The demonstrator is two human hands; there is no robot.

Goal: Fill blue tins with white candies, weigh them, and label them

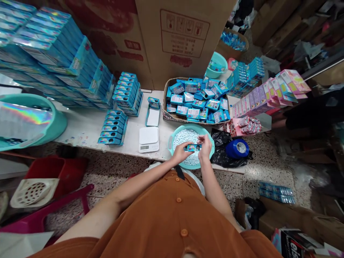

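My left hand (180,154) gripping a small blue box (191,147) over the turquoise basin (170,142) of white pellets (185,136), my right hand (205,146) curled by its end, whether pinching anything I can't tell

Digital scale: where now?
Head view, left of centre: the digital scale sits near the front edge of the white table, between the row of blue boxes and the turquoise bowl.

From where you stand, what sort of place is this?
Probably a small packing workroom, judging by the cardboard tray heaped with blue packs, the teal basin of white pellets, and the white digital scale on the bench.
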